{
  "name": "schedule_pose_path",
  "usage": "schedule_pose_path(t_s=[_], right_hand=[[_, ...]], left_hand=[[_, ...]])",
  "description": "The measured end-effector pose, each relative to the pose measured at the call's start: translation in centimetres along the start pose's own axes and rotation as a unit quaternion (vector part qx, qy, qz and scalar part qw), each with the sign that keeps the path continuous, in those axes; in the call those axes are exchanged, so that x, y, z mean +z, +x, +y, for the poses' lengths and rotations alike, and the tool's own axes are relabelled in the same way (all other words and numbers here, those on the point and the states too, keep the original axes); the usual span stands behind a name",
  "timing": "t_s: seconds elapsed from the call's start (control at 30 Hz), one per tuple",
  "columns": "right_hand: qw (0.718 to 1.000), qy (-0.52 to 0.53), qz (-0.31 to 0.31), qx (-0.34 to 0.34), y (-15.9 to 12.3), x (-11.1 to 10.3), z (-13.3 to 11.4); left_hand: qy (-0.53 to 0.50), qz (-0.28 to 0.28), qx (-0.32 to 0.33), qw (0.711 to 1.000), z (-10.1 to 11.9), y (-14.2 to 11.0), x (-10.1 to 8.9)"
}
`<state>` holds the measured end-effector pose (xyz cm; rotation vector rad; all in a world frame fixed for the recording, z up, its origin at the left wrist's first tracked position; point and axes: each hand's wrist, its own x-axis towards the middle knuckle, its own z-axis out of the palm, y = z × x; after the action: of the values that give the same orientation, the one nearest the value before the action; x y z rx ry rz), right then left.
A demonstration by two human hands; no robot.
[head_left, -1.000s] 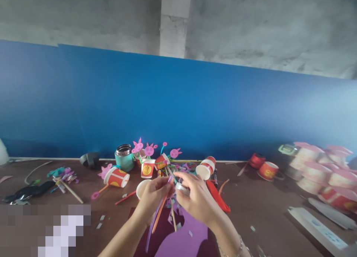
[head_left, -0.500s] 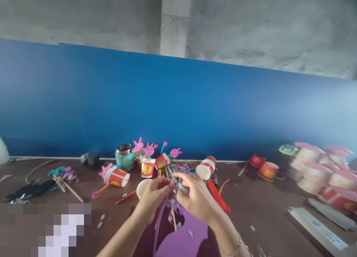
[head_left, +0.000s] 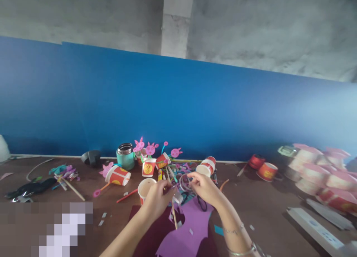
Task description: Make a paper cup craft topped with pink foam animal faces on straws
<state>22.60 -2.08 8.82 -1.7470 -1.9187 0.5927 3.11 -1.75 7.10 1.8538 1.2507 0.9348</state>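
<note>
My left hand (head_left: 157, 197) is pinched closed around a small purple piece (head_left: 174, 184), mostly hidden by the fingers. My right hand (head_left: 205, 186) has thumb and fingertips at the edge of a clear ring that looks like a tape roll (head_left: 184, 182). Scissors with black handles (head_left: 202, 204) lie just below the right hand, partly covered. Under both hands spreads a cut purple sheet (head_left: 192, 223) on a dark red one, with a thin wooden stick (head_left: 174, 214) across it. An upright paper cup (head_left: 145, 190) stands beside the left hand.
Paper cups with pink pig faces (head_left: 150, 149) stand at the back beside a teal flask (head_left: 125, 156). A tipped cup (head_left: 205, 168) lies behind the right hand. To the right are stacked pink-topped cups (head_left: 318, 173) and a power strip (head_left: 315, 227); scraps lie left.
My hands have moved apart, the right one to the right and onto the clear ring. The long purple strip no longer hangs from the left hand. Black scissors handles now show on the sheet.
</note>
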Motion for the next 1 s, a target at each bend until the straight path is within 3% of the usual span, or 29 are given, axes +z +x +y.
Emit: schedule_pose_path(t_s=[0.07, 0.23, 0.4, 0.87, 1.0], right_hand=[[0.979, -0.149, -0.005, 0.138, 0.3, 1.0, 1.0], [0.951, -0.216, 0.005, 0.221, -0.2, 3.8, 0.9], [0.936, -0.262, 0.011, 0.234, -0.9, 4.7, -0.1], [0.929, -0.290, 0.036, 0.227, -1.2, 5.6, 1.0], [0.939, -0.264, 0.038, 0.218, -1.5, 4.7, 2.3]], left_hand=[[0.059, 0.000, 0.028, 0.998, 0.1, -0.3, -0.1], [0.117, -0.026, 0.051, 0.992, 0.1, -0.6, 0.5], [0.120, -0.072, 0.093, 0.986, 0.1, -0.7, 0.4], [0.172, -0.053, 0.100, 0.979, -0.4, -0.6, -0.3], [0.162, -0.057, 0.109, 0.979, -0.1, -0.6, -0.9]])
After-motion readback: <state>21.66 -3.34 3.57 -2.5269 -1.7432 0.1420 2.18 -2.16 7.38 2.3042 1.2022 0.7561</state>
